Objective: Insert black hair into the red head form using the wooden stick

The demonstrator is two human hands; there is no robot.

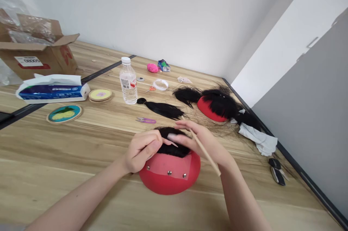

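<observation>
A red dome-shaped form (165, 186) sits on the table before me, with a pale mesh strip (163, 165) fixed to it by several silver pins. Black hair (172, 151) covers its far side. My left hand (143, 149) rests at the left of the hair, thumb pressed to curled fingers and one fingertip reaching over the hair; what it pinches, if anything, is hidden. From the right, my right hand (201, 142) leans over the hair with a thin wooden stick (206, 153) lying across it, held between the fingers. The stick's far tip cannot be made out.
Purple thread snips (146, 120) and a tied black hair bundle (163, 109) lie beyond the form. A water bottle (128, 82), tissue pack (53, 89), embroidery hoops (64, 114) and carton (38, 57) stand left. Another haired red form (208, 110) and white cloth (259, 138) lie right.
</observation>
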